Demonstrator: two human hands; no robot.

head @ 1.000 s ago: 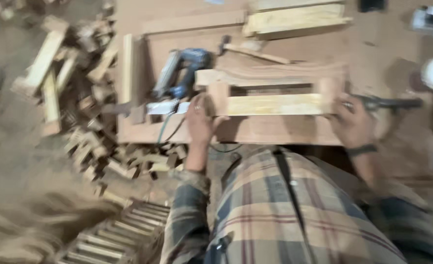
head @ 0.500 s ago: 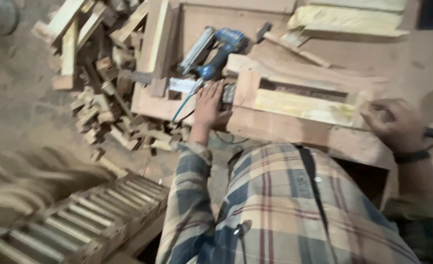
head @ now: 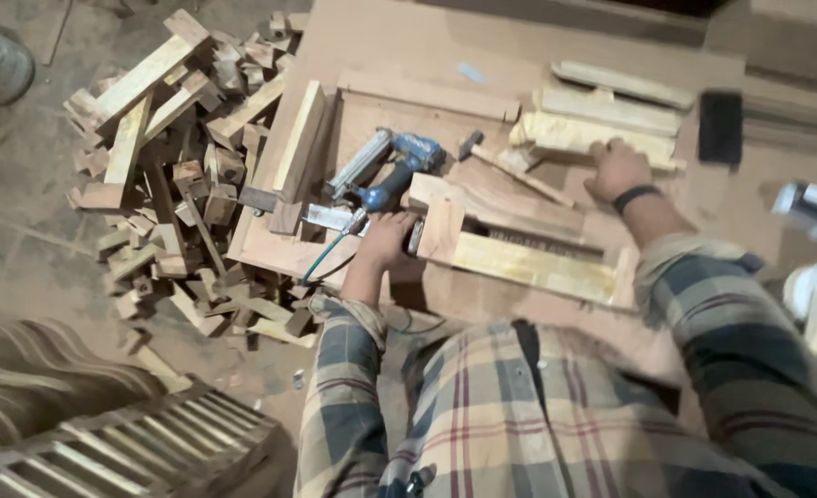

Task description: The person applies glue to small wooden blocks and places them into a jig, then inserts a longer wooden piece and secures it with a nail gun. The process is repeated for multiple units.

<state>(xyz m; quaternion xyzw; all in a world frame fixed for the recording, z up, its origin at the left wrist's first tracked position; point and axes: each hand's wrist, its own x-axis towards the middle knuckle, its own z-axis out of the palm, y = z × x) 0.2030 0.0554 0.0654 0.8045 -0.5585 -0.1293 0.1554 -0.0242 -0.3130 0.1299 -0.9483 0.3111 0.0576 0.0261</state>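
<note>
On pale strips [head: 602, 136], right hand [head: 617, 170] now.

The nail gun [head: 385, 171] is blue and silver with a teal hose [head: 321, 260]. Shirt sleeve [head: 339, 369] is grey-tan plaid with red lines, wood frame [head: 528, 263] pale yellow at centre.

A woodworking workshop is shown. A low plywood work board [head: 408, 55] is laid on a dusty, sawdust-covered floor [head: 30, 249]. A heap of offcut wood blocks [head: 173, 175] is piled beside the board. A blue pneumatic nail gun [head: 385, 171] with a hose is seen on the board, next to a hammer [head: 505, 166] and rough sawn planks [head: 602, 129]. A half-built wooden frame [head: 519, 249] is laid there, and a slatted wooden piece [head: 123, 443] is seen at the lower left.
</note>
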